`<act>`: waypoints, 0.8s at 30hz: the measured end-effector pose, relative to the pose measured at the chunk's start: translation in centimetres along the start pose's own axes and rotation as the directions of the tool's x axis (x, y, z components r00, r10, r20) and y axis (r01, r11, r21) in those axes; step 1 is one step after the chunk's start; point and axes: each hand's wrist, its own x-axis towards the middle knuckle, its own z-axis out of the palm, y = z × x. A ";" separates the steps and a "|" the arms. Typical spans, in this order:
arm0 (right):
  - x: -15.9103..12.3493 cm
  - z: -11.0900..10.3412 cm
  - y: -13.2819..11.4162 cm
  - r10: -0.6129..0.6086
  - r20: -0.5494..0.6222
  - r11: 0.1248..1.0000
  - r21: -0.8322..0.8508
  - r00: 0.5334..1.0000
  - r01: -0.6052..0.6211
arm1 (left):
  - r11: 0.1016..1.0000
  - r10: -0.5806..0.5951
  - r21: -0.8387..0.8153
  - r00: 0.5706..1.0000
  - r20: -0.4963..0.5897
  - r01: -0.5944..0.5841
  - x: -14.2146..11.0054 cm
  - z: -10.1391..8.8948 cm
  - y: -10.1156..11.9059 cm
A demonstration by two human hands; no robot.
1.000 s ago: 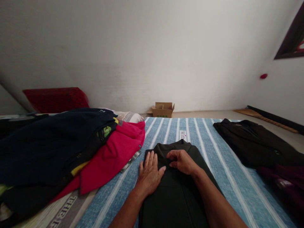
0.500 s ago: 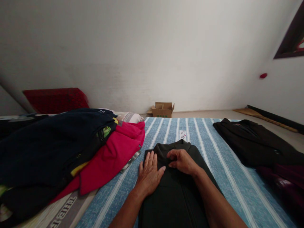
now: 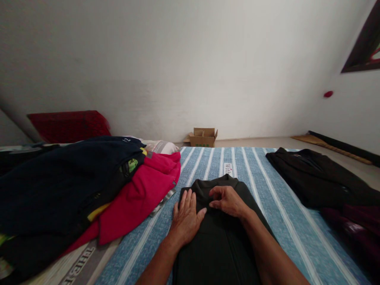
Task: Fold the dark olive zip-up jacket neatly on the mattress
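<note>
The person's left hand point(image 3: 186, 221) lies flat, fingers extended and thumb out, on the near-black green folded garment point(image 3: 208, 253), at its left edge below the collar point(image 3: 215, 182). The right hand point(image 3: 227, 202) is curled above the garment's upper front, thumb and forefinger close together; whether cloth sits between them cannot be told. If the right hand were to tug while the left pressed lightly, the collar could skew and the folded edge slip or crease. The fabric looks matte, smooth and soft, with a straight seam line down the front.

Beneath is a blue cover with white stripes point(image 3: 297, 221), its weave heathered. To the left, a plush-looking hot-pink garment point(image 3: 136, 202) spills from under a loose navy garment point(image 3: 74, 174); to the right lies a flat, folded black garment point(image 3: 314, 178).
</note>
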 end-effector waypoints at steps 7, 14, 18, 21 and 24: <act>0.2 0.2 0.5 -0.019 0.011 0.999 0.027 1.000 0.019 | 1.000 0.007 -0.005 1.000 -0.003 -0.007 -0.1 -0.2 0.0; 0.2 0.3 0.4 -0.011 0.017 1.000 0.020 1.000 0.011 | 1.000 0.006 0.002 1.000 -0.022 -0.006 0.0 0.2 -0.2; 0.2 0.2 0.2 -0.001 0.015 1.000 0.017 1.000 0.001 | 1.000 0.005 -0.001 1.000 -0.016 -0.005 0.0 0.2 -0.1; 0.2 0.1 0.2 0.012 0.007 1.000 0.021 1.000 -0.012 | 1.000 0.003 -0.004 1.000 -0.016 -0.004 0.0 0.1 -0.1; 0.2 0.2 0.3 0.015 -0.004 1.000 0.016 1.000 -0.015 | 1.000 0.006 -0.006 1.000 -0.022 -0.006 0.0 0.2 -0.2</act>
